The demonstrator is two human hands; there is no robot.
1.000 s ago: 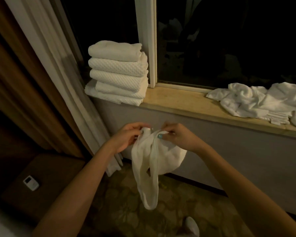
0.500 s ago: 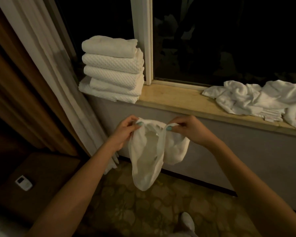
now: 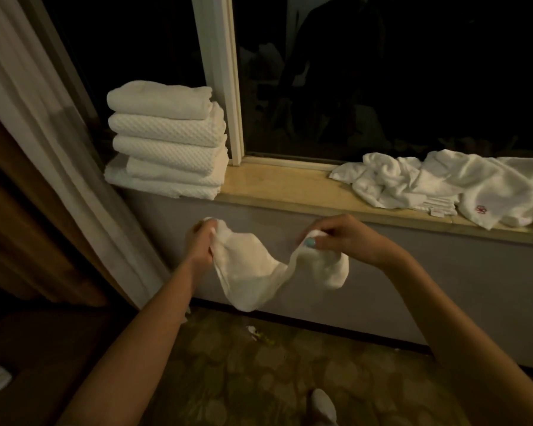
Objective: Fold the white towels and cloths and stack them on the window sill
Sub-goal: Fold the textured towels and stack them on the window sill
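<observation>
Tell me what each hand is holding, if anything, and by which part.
Both hold one small white cloth: the left hand grips one top end, the right hand pinches the other, and the middle sags between them.

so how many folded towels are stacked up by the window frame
5, all in one pile at the left end of the window sill: a smooth towel on top, two waffle-weave ones under it, two more beneath. Thinner ones could hide between layers.
</observation>
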